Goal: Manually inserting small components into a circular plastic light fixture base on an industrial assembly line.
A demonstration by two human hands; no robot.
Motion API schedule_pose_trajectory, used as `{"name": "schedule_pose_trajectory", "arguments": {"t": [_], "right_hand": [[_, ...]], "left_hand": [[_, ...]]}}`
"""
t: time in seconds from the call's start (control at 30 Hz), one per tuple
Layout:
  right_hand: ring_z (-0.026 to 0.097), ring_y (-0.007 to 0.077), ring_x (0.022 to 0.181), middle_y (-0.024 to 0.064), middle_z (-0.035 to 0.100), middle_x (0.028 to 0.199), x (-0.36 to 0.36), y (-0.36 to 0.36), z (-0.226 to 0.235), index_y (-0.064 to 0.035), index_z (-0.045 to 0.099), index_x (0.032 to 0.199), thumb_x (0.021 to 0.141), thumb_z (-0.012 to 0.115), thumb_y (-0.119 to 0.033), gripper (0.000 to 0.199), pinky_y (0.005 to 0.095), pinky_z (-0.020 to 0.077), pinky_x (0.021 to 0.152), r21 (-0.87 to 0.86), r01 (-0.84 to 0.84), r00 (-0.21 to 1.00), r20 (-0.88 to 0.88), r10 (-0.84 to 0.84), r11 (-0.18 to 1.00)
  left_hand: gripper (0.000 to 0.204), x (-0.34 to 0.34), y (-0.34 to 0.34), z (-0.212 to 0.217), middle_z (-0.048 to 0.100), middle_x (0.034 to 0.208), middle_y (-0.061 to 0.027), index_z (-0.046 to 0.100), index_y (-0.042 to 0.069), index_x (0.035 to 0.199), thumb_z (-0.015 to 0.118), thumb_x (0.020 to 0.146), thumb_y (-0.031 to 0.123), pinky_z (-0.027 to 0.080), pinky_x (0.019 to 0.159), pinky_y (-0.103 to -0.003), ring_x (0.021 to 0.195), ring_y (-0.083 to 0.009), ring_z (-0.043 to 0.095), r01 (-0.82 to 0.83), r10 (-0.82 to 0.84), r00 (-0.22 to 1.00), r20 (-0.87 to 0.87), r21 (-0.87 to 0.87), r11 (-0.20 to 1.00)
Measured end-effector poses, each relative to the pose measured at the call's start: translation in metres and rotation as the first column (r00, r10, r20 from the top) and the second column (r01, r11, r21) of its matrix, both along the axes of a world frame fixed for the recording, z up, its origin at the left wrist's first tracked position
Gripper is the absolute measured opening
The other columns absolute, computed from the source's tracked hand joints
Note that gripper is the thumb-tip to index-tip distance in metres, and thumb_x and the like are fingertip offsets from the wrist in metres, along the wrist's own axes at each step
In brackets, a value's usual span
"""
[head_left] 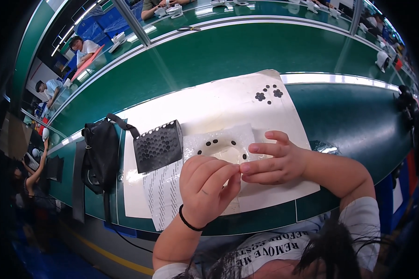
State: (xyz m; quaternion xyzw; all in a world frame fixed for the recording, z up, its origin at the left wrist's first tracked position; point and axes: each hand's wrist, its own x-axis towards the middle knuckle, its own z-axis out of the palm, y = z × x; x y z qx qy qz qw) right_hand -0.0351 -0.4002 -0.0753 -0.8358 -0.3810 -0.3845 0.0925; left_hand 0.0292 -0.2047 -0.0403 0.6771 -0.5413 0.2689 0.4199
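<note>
My left hand, with a black band at its wrist, is closed in a pinch. Its fingertips meet those of my right hand, whose thumb side is pinched while the other fingers spread apart. Whatever lies between the fingertips is too small to make out. Just beyond them, a pale ring-shaped part bears several small black oval pads and rests on a white foam sheet. My hands hide its near side. To the left lies a black sheet of round stickers, curled at its far edge.
A large white board covers part of the green table. Black cut-out dots lie on its far right corner. A black bag with straps sits at the left, near a printed white sheet. Pliers lie farther off; co-workers sit beyond.
</note>
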Motion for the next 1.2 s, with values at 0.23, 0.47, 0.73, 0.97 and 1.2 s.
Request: {"name": "schedule_pose_trajectory", "arguments": {"t": [0.23, 0.47, 0.73, 0.97, 1.2], "right_hand": [[0.038, 0.0177, 0.12, -0.0054, 0.049, 0.122, -0.002, -0.0003, 0.0015, -0.025, 0.056, 0.103, 0.079, 0.059, -0.02, 0.025, 0.0417, 0.0159, 0.103, -0.039, -0.005, 1.0, -0.027, 0.004, 0.999], [0.038, 0.0176, 0.119, -0.0049, 0.05, 0.122, -0.0011, -0.0004, 0.0011, -0.0241, 0.056, 0.104, 0.079, 0.059, -0.02, 0.025, 0.0421, 0.016, 0.103, -0.017, -0.015, 0.998, -0.054, 0.014, 1.0], [0.036, 0.0178, 0.121, -0.0044, 0.05, 0.123, -0.0001, -0.0022, 0.001, -0.0233, 0.053, 0.108, 0.079, 0.058, -0.021, 0.03, 0.0427, 0.0142, 0.103, 0.007, -0.018, 0.996, -0.09, 0.018, 1.0], [0.041, 0.0131, 0.119, -0.0055, 0.049, 0.123, -0.0051, -0.0022, 0.0068, -0.0235, 0.051, 0.109, 0.081, 0.054, -0.017, 0.028, 0.0391, 0.0146, 0.103, -0.001, -0.119, 0.983, -0.137, 0.118, 0.993], [0.048, 0.009, 0.11, -0.0042, 0.056, 0.11, -0.0066, 0.0028, 0.0034, -0.0204, 0.055, 0.098, 0.082, 0.051, -0.014, 0.017, 0.0386, 0.0203, 0.1, 0.007, -0.219, 0.976, 0.018, 0.219, 0.976]], "left_hand": [[0.022, -0.0003, 0.0011, -0.0001, 0.055, 0.073, -0.0048, 0.056, 0.006, 0.077, 0.066, 0.058, -0.001, 0.042, 0.059, -0.032, 0.067, -0.022, 0.053, -0.008, 0.009, 0.999, -0.051, 0.026, 1.0], [0.021, -0.0014, -0.0007, -0.0009, 0.054, 0.073, -0.0055, 0.055, 0.006, 0.075, 0.066, 0.058, 0.0, 0.042, 0.059, -0.032, 0.066, -0.0227, 0.053, -0.02, 0.024, 0.995, -0.099, 0.047, 0.999], [0.022, -0.0022, -0.0009, -0.0011, 0.054, 0.072, -0.0057, 0.054, 0.007, 0.074, 0.065, 0.057, -0.001, 0.041, 0.058, -0.032, 0.066, -0.0233, 0.052, -0.019, 0.028, 0.991, -0.13, 0.068, 0.997], [0.017, -0.0027, 0.0049, 0.0046, 0.057, 0.082, -0.0106, 0.057, 0.002, 0.084, 0.058, 0.067, 0.0, 0.043, 0.066, -0.031, 0.073, -0.0246, 0.054, 0.031, -0.027, 0.937, -0.347, 0.006, 0.999], [0.03, -0.0001, 0.0036, 0.0023, 0.06, 0.091, -0.0132, 0.057, -0.001, 0.104, 0.054, 0.075, 0.004, 0.043, 0.074, -0.031, 0.082, -0.0249, 0.056, 0.502, -0.385, 0.655, -0.65, -0.007, 0.865]]}}
